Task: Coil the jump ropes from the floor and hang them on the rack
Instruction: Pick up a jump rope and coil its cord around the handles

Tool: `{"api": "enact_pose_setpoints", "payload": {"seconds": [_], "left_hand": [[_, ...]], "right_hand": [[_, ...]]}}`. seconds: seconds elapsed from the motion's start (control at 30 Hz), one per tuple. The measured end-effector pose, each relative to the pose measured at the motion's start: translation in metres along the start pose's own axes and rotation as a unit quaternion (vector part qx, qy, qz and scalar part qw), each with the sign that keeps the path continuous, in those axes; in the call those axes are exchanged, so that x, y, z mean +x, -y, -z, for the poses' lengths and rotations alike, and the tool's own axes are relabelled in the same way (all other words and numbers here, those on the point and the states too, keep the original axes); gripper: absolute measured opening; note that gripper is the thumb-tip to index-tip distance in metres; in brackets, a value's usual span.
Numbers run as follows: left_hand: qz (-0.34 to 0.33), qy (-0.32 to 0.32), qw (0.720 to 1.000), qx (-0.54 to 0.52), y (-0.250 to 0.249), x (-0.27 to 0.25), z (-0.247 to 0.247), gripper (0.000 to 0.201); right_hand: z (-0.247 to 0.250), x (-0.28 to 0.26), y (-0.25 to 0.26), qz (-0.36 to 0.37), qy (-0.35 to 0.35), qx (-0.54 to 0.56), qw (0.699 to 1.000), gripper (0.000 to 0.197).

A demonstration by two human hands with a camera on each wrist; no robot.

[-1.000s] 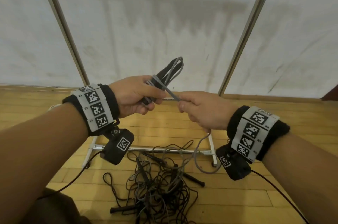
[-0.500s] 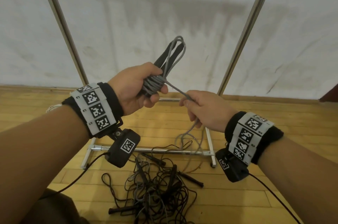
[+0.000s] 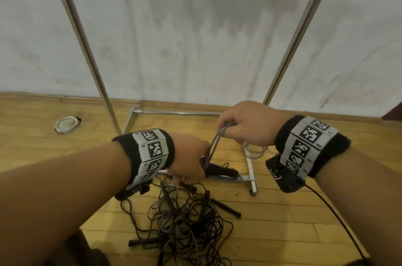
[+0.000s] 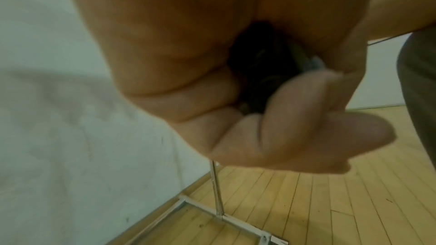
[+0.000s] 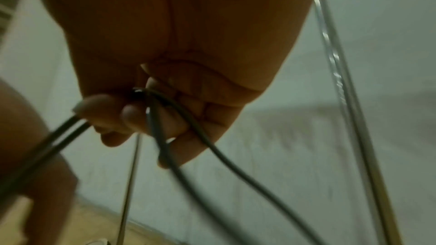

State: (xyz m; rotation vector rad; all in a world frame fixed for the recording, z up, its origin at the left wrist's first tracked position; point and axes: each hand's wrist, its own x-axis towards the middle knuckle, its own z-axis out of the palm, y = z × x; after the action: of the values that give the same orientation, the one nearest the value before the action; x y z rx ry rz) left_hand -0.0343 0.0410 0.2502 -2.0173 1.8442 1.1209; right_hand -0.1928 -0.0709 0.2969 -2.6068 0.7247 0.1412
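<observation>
My left hand (image 3: 191,163) hangs low over the floor, knuckles up, and grips a coiled grey jump rope by its black handles (image 3: 219,171), which stick out to the right. In the left wrist view the fingers (image 4: 295,128) curl round the dark handles (image 4: 259,74). My right hand (image 3: 230,128), just above and to the right, pinches a doubled strand of the same grey cord (image 3: 214,143). That strand runs down to the left hand. A slack loop (image 3: 254,151) dangles under the right palm, and the cord (image 5: 165,137) trails from the fingertips in the right wrist view.
A tangled pile of dark jump ropes (image 3: 185,218) with black handles lies on the wooden floor below my hands. The metal rack's two uprights (image 3: 83,37) (image 3: 301,29) stand against the white wall, with its base bars (image 3: 250,170) on the floor. A white round object (image 3: 66,124) lies at the left.
Both hands have dropped from chest height toward the floor. The left hand has turned knuckles up, tipping the bundle down. The right hand has swung above it, drawing the cord up.
</observation>
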Motion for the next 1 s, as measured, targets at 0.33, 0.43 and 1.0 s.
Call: {"api": "enact_pose_setpoints", "payload": {"seconds": [0.33,0.43,1.0], "left_hand": [[-0.011,-0.184,0.837,-0.515,0.038,0.004,0.040,0.022],[-0.102,-0.168,0.774,-0.601,0.039,-0.003,0.047,0.024],[-0.077,-0.353,0.668,-0.650,0.064,-0.019,0.068,0.018]], "right_hand": [[-0.016,-0.009,0.004,-0.017,-0.007,-0.039,0.999,0.021],[-0.028,-0.006,-0.010,-0.048,0.016,0.096,0.994,0.017],[-0.072,-0.027,-0.131,-0.238,0.207,-0.101,0.944,0.040]]}}
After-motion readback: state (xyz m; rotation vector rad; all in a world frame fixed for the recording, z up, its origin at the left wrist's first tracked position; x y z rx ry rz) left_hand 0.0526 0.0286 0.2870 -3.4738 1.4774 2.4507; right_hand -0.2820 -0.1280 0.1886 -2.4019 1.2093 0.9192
